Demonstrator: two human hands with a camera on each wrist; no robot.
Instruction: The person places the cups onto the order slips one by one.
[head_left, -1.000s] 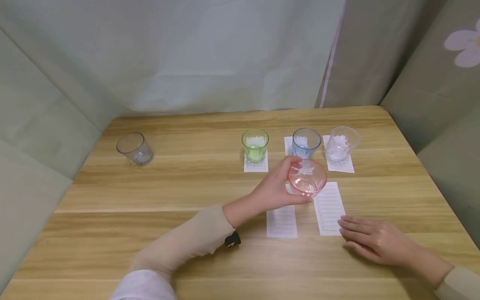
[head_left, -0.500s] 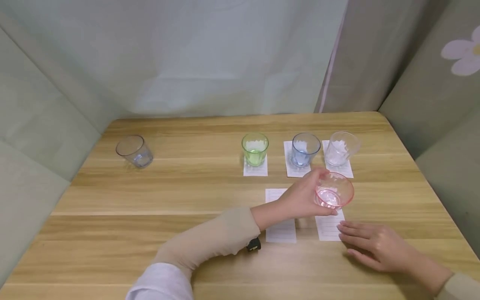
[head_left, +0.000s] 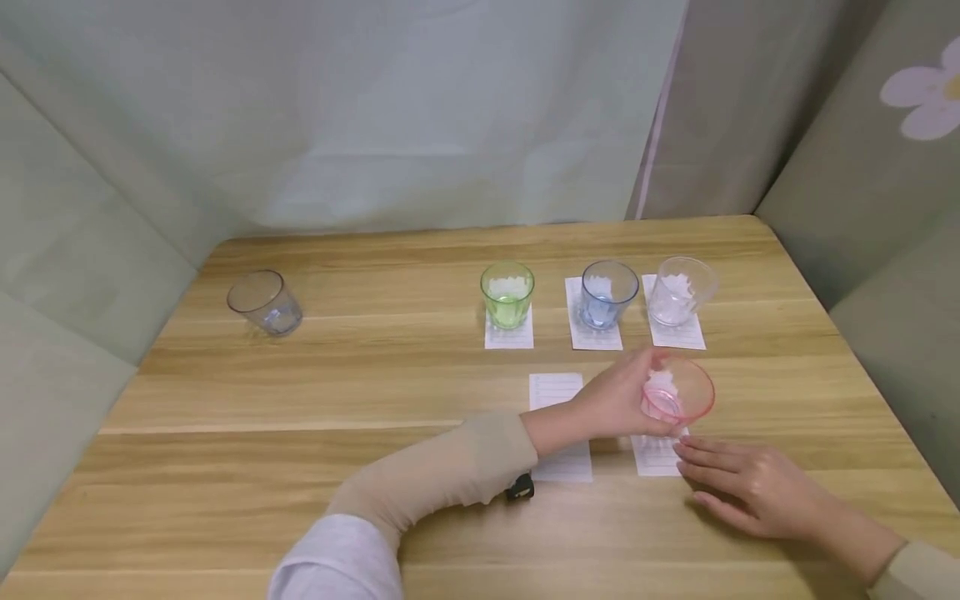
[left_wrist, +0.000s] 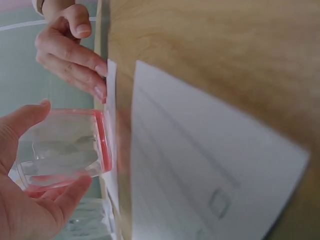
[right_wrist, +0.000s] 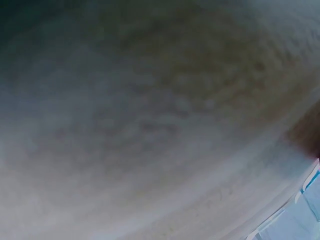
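Note:
My left hand (head_left: 619, 398) grips a pink-rimmed clear glass (head_left: 691, 392) by its side, upright above the front right lined paper slip (head_left: 658, 458). In the left wrist view the base of the pink-rimmed glass (left_wrist: 65, 145) is at or very near the slip; contact is hard to tell. The right hand (head_left: 757, 490) lies on the table with straight fingers, its fingertips at that slip's right edge. Left of it lies another lined slip (head_left: 555, 387), partly hidden under my left forearm. The right wrist view is too blurred to show the right hand.
Along the back, a green glass (head_left: 507, 298), a blue glass (head_left: 603, 302) and a clear glass (head_left: 678, 296) each stand on a paper slip. A grey-blue glass (head_left: 272, 307) stands far left on the wooden table (head_left: 315, 375). Curtains surround the back and sides.
The left hand has carried the pink-rimmed glass rightward and nearer, from in front of the blue glass to the front right slip. The right hand has stayed in place.

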